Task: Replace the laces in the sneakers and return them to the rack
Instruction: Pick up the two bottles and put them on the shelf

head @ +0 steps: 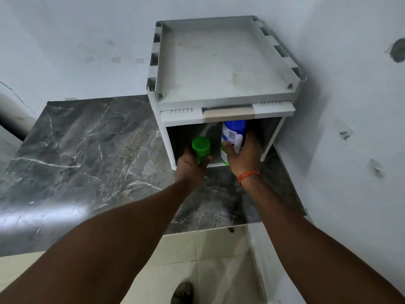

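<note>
I see my left hand gripping a green-capped bottle, right hand gripping a blue-white bottle (both at the rack lower opening).

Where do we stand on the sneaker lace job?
Nothing looks done yet: no sneakers or laces are in view. In hand: the left hand grips a green-capped bottle and the right hand grips a blue-and-white bottle, both in the lower compartment of the rack. Left: seemingly everything, relacing and returning the sneakers.
</note>
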